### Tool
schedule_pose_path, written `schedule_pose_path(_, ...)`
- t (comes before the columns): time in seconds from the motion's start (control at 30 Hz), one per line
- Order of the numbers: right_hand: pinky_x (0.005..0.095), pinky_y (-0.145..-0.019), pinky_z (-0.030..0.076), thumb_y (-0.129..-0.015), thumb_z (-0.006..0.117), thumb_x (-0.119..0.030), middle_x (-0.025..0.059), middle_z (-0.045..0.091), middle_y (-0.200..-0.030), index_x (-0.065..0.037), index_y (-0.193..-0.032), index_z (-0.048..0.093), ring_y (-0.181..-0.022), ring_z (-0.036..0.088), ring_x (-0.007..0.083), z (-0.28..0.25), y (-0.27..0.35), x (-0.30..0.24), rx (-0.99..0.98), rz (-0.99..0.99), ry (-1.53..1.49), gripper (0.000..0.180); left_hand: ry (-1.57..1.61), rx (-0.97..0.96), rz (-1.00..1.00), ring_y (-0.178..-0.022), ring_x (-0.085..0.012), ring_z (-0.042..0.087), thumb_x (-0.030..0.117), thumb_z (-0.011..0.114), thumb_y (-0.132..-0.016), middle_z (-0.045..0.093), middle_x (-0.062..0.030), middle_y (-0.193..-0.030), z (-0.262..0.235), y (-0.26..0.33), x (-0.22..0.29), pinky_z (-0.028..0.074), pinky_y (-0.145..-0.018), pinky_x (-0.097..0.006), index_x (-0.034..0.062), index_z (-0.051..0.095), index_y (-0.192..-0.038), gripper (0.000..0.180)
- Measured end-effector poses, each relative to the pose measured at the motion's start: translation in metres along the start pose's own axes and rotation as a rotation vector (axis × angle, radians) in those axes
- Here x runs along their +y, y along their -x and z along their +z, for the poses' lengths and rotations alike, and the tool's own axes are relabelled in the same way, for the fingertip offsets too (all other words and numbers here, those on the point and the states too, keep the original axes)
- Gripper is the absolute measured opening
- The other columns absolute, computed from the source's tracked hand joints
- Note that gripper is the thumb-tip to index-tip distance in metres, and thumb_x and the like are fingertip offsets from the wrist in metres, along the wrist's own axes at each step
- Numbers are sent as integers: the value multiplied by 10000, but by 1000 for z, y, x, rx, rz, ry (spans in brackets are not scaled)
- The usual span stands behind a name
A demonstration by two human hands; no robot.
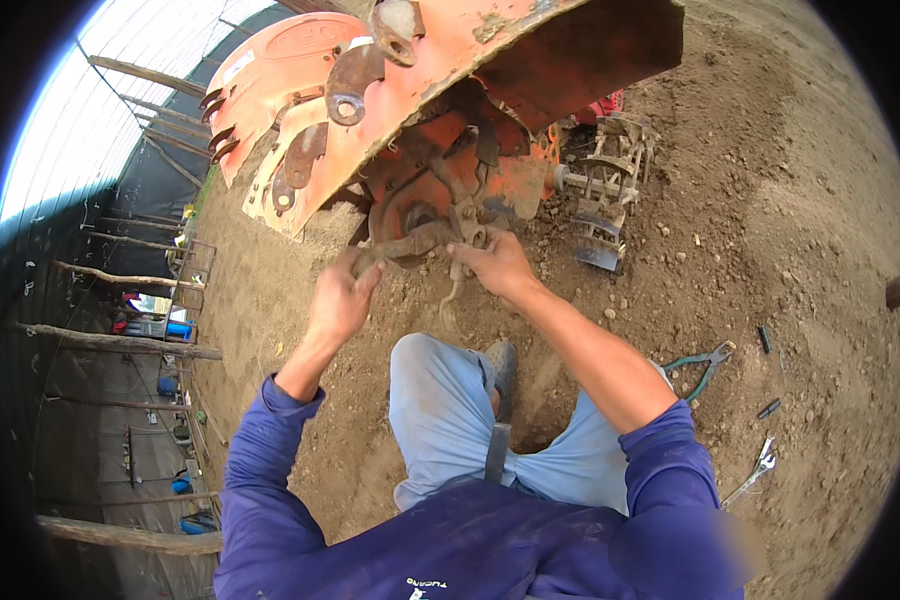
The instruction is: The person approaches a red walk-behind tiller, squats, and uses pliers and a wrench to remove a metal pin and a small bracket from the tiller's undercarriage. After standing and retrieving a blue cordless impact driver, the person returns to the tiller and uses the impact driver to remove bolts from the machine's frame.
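Observation:
A dirt-caked, curved metal tiller blade (pixel 415 243) runs between my two hands, low on the underside of a tilted orange tilling machine (pixel 450 60). My left hand (pixel 342 300) is closed round its left end, thumb on top. At its other end my right hand (pixel 498 266) pinches with thumb and fingers, close to the muddy rotor hub (pixel 468 212). Another bent blade (pixel 453 285) hangs below my right fingers. Whether the held blade is fastened to the rotor cannot be made out.
Rusty brackets (pixel 348 85) stick out from the orange hood above. A spiked metal wheel (pixel 610 190) stands to the right. On the soil at right lie green-handled pliers (pixel 708 372), wrenches (pixel 755 473) and two small black pieces (pixel 764 340). Wooden poles (pixel 120 343) line the left.

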State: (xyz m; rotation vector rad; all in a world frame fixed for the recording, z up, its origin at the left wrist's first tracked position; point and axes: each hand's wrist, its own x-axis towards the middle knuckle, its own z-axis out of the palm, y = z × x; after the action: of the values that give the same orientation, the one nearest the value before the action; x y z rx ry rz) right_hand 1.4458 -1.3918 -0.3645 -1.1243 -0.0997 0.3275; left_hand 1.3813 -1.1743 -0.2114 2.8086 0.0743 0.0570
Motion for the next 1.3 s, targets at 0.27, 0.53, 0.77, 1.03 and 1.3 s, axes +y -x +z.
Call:
schedule_pose_path(0.27, 347, -763, 555, -906, 825, -180, 94, 774, -927, 38, -1116, 738, -815, 708, 169, -2, -1, -3, 85, -80, 285, 315, 66, 154, 82, -818, -321, 638, 296, 694, -1039, 665, -202, -892, 19, 25, 6, 514, -749, -434, -11, 642, -1181, 342)
schedule_pose_path(0.53, 377, -794, 558, -887, 841, -208, 134, 777, -916, 64, -1175, 719, -841, 705, 179, 5, 2, 3, 83, 34, 31, 414, 14, 61, 83, -918, -458, 689, 290, 677, -1040, 701, -252, -964, 5, 11, -9, 538, -815, -486, -13, 617, -1238, 367)
schedule_pose_path(0.77, 321, -690, 523, -939, 803, -160, 100, 773, -880, 17, -1074, 735, -761, 681, 127, 3, 2, -2, 54, -16, -65, 233, -92, 1, -12, -949, -523, 686, 280, 663, -1033, 717, -278, -965, -10, 1, 19, 543, -821, -529, -7, 598, -1234, 356)
schedule_pose_path(1.03, 299, -560, 454, -924, 827, -188, 26, 718, -750, -12, -1054, 754, -644, 608, 86, 4, 0, 3, 121, 25, 183, 231, 18, 59, 67, -784, -329, 614, 257, 674, -1037, 634, -184, -849, -11, 7, 30, 501, -743, -447, -7, 627, -1153, 292)
schedule_pose_path(1.3, 295, -642, 500, -921, 842, -187, 57, 751, -876, 68, -1190, 708, -745, 626, 78, 4, 5, -6, 66, 125, 36, 394, 53, -44, 21, -933, -478, 692, 244, 686, -1022, 688, -303, -945, -18, 2, 25, 535, -834, -512, -2, 532, -1279, 388)
